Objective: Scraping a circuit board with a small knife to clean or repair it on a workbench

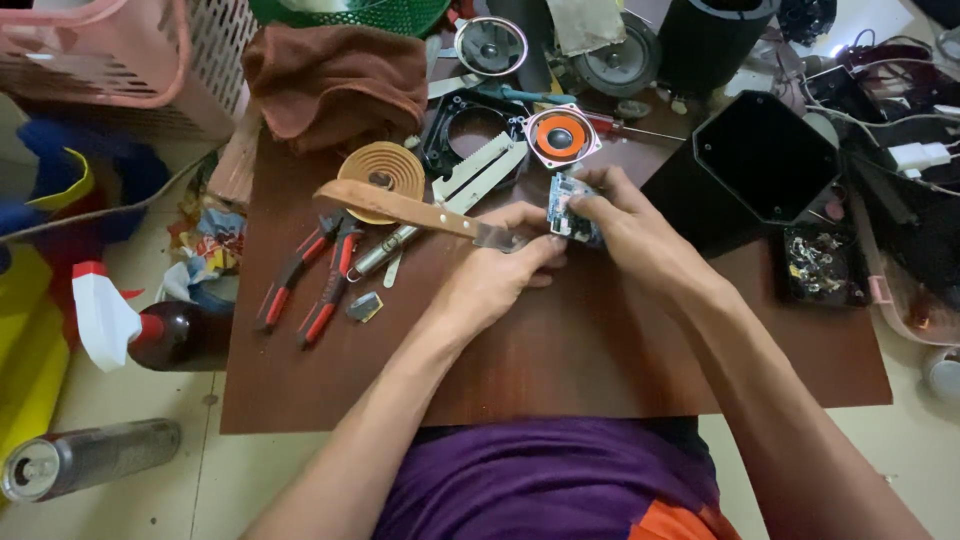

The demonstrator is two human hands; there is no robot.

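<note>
Left hand (500, 275) gripped a wooden-handled knife (410, 210) | right hand (620, 225) pinched a small circuit board (562, 212) | risk: blade tip beside right fingers could slip, cutting them or gouging the board.

I worked at a makeshift home repair bench, a low brown board (560, 370) set over a tiled floor. Red-handled pliers (310, 275), a tape roll (382, 175), loose speaker cones (560, 135), black speaker housings (765, 160) and tangled cables (900, 120) crowded it, while laundry baskets (120, 60) and a spray bottle (150, 330) marked it as a household.
</note>
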